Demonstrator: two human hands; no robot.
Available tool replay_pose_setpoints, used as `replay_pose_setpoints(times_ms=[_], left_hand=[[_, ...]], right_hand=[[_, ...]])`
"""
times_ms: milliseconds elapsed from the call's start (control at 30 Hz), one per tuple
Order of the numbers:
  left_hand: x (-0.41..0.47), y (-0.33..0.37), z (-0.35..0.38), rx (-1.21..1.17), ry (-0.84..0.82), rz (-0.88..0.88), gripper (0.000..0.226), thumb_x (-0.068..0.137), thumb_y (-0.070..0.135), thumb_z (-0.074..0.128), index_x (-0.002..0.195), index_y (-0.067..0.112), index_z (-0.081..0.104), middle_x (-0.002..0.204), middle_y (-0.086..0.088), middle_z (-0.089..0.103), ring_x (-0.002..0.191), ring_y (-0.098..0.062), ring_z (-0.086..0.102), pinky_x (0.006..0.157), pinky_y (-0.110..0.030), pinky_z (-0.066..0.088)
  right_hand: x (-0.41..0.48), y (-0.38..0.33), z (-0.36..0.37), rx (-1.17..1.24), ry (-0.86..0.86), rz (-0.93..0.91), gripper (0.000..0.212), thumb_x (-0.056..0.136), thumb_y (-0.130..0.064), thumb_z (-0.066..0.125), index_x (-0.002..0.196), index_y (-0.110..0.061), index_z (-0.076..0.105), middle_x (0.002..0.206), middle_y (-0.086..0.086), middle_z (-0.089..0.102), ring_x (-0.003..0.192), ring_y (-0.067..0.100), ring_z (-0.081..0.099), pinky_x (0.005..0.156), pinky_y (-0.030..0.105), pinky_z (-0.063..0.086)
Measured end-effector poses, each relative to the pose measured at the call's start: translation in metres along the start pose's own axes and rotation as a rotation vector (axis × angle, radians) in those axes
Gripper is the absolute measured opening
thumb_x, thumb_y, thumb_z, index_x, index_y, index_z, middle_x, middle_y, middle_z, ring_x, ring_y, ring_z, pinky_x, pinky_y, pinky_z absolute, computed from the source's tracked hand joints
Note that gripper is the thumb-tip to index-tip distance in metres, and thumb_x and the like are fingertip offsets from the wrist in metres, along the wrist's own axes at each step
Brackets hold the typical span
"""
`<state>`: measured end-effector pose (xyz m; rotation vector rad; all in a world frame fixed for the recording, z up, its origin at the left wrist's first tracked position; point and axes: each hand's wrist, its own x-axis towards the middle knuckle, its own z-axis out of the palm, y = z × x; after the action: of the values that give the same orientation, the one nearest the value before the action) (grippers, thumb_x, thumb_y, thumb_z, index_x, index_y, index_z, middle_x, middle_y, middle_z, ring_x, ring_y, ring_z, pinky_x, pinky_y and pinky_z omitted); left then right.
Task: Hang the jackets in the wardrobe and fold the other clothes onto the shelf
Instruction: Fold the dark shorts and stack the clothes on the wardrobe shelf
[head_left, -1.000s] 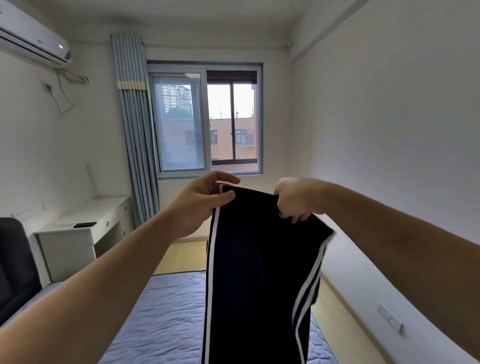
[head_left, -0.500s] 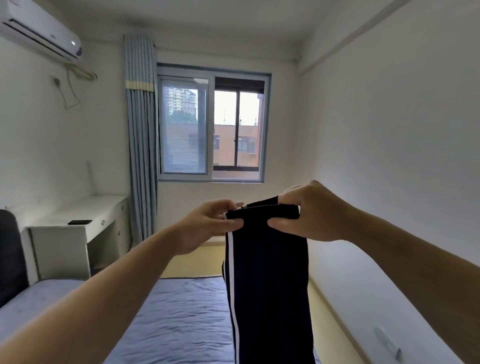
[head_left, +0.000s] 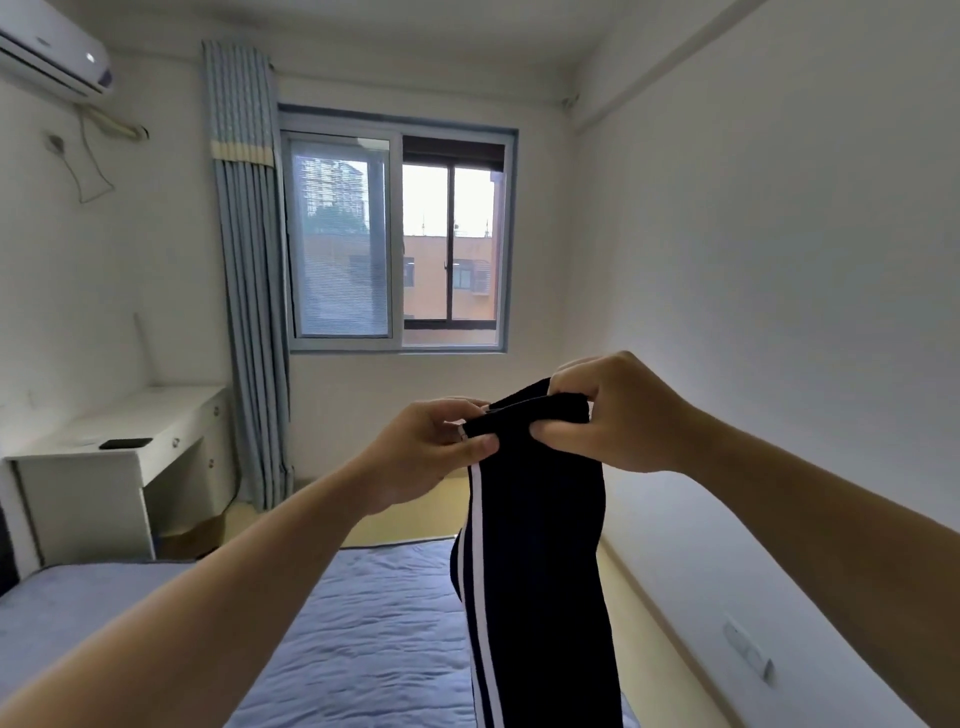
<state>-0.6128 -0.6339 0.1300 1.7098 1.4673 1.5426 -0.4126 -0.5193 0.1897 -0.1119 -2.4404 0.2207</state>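
Dark navy track trousers (head_left: 540, 561) with white side stripes hang straight down in front of me, folded lengthwise into a narrow strip. My left hand (head_left: 431, 447) pinches the top left corner between thumb and fingers. My right hand (head_left: 618, 410) pinches the top right corner, fingers curled over the waistband. The hands are close together at chest height above the bed. The trousers' lower end runs out of the bottom of the view. No wardrobe, shelf or jacket shows.
A bed with a blue-grey cover (head_left: 363, 639) lies below the hands. A white desk (head_left: 104, 467) with a dark phone (head_left: 124, 443) stands at the left. A window (head_left: 397, 244), a curtain (head_left: 249, 291) and a bare white wall (head_left: 779, 312) on the right close in the room.
My hands came together, folding the trousers from a wide spread into a narrow strip. The right hand shifted its hold on the waistband. The view tilted slightly.
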Motion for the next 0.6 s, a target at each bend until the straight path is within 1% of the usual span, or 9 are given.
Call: replay_pose_setpoints(times_ms=[67,100,133,200,267,367,433,500,600], left_hand=[[-0.001,0.005,-0.002,0.168,-0.002,0.080,0.012,0.090,0.010,0.069,0.101,0.011,0.074,0.150,0.008,0.046,0.116,-0.014,0.065,0.096,-0.028,0.054],[-0.002,0.007,-0.003,0.224,-0.020,0.128,0.011,0.088,0.015,0.071,0.099,0.015,0.074,0.153,0.017,0.040,0.119,-0.007,0.062,0.093,-0.023,0.054],[-0.003,0.008,-0.003,0.248,-0.033,0.166,0.011,0.087,0.019,0.072,0.098,0.018,0.075,0.153,0.021,0.039,0.121,-0.003,0.061,0.092,-0.021,0.053],[-0.005,0.008,-0.002,0.270,-0.027,0.222,0.013,0.086,0.017,0.075,0.097,0.024,0.076,0.142,0.020,0.053,0.120,-0.005,0.061,0.094,-0.023,0.052],[-0.006,0.008,0.000,0.310,0.000,0.253,0.016,0.087,0.014,0.075,0.097,0.026,0.076,0.124,0.014,0.066,0.112,-0.010,0.065,0.094,-0.025,0.053],[-0.005,0.012,-0.002,0.538,-0.054,0.238,0.011,0.091,0.017,0.071,0.101,0.014,0.074,0.103,0.001,0.066,0.096,-0.013,0.066,0.091,-0.034,0.055],[-0.001,0.016,-0.005,0.677,-0.060,0.244,0.011,0.091,0.019,0.072,0.098,0.011,0.073,0.094,-0.002,0.065,0.088,-0.016,0.066,0.087,-0.037,0.054],[0.004,0.022,-0.010,0.682,-0.016,0.208,0.007,0.086,0.022,0.077,0.090,0.018,0.072,0.090,0.001,0.064,0.083,-0.013,0.066,0.084,-0.033,0.056],[0.011,0.030,-0.015,0.613,0.044,0.154,0.019,0.077,0.022,0.085,0.080,0.031,0.069,0.086,0.007,0.062,0.075,-0.006,0.064,0.074,-0.021,0.055]], right_hand=[[-0.002,0.000,-0.001,0.003,-0.009,0.000,0.017,0.082,-0.016,0.076,0.069,-0.022,0.066,0.061,-0.010,0.059,0.062,0.010,0.058,0.052,0.012,0.040],[-0.003,0.000,-0.002,-0.004,-0.014,0.000,0.014,0.082,-0.016,0.075,0.070,-0.017,0.068,0.062,-0.008,0.060,0.062,0.011,0.058,0.051,0.013,0.041],[-0.004,0.000,-0.003,-0.013,-0.014,0.003,0.012,0.082,-0.016,0.074,0.071,-0.013,0.070,0.063,-0.006,0.061,0.062,0.012,0.059,0.051,0.015,0.043],[-0.005,0.000,-0.005,-0.025,-0.002,0.011,0.013,0.083,-0.017,0.074,0.072,-0.010,0.071,0.063,-0.003,0.062,0.062,0.014,0.058,0.051,0.017,0.044],[-0.007,0.001,-0.008,-0.032,0.011,0.016,0.016,0.082,-0.017,0.074,0.070,-0.010,0.070,0.061,-0.002,0.060,0.061,0.015,0.057,0.051,0.020,0.043],[-0.011,0.000,-0.007,-0.048,-0.002,0.016,0.021,0.081,-0.017,0.074,0.064,-0.010,0.064,0.057,-0.003,0.055,0.057,0.016,0.052,0.051,0.023,0.040],[-0.014,0.001,-0.006,-0.050,-0.022,0.030,0.029,0.080,-0.017,0.075,0.058,-0.014,0.057,0.054,-0.006,0.049,0.054,0.015,0.046,0.049,0.021,0.034],[-0.017,0.004,-0.008,-0.047,-0.042,0.055,0.033,0.081,-0.021,0.076,0.057,-0.014,0.055,0.054,-0.005,0.047,0.053,0.014,0.043,0.049,0.022,0.033],[-0.021,0.007,-0.014,-0.036,-0.057,0.062,0.028,0.085,-0.029,0.075,0.066,-0.012,0.064,0.066,-0.001,0.056,0.062,0.017,0.052,0.055,0.030,0.041]])
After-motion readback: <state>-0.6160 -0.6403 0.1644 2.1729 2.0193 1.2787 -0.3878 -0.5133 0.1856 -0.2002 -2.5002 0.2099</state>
